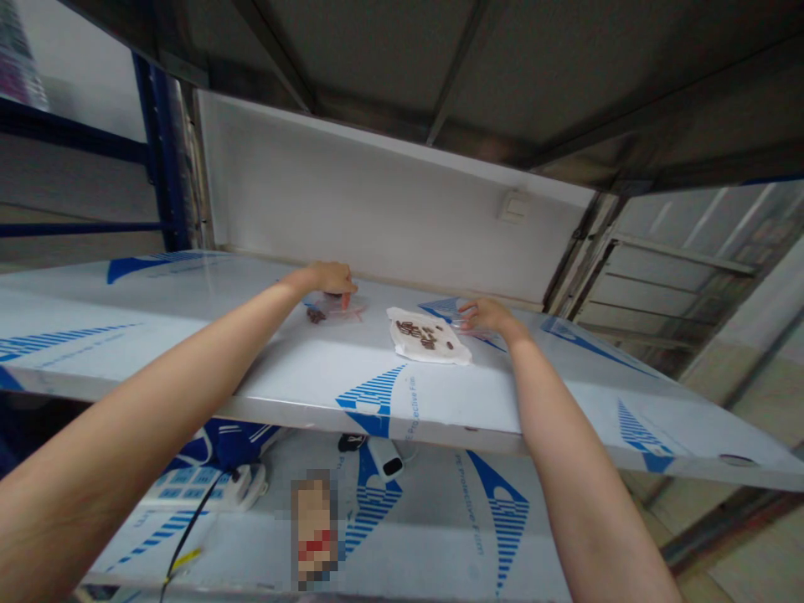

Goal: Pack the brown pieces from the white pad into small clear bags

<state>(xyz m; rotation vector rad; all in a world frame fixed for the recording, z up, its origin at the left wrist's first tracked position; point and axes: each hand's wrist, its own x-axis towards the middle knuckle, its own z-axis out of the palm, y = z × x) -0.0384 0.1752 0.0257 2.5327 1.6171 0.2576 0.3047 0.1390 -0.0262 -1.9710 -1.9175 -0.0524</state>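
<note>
My left hand [332, 278] is at the back of the upper shelf, fingers bent downward over a clear plastic bag [353, 310]. Something dark shows under its palm, too small to name. Small brown pieces [316, 316] lie in a clump at the bag's left end. To the right, a white paper sheet [433, 350] lies flat with several brown oblong pieces [427, 342] spread over it. Just beyond that sheet's right edge, my right hand [487, 316] has curled fingers on what looks like another clear plastic bag [466, 325].
The upper shelf [452, 402] is covered in blue-printed protective film. A metal shelf underside [377, 59] hangs low overhead. Below are a white device [384, 459], a power strip [201, 486] and a black cable [188, 536]. A wall switch [513, 207] is behind.
</note>
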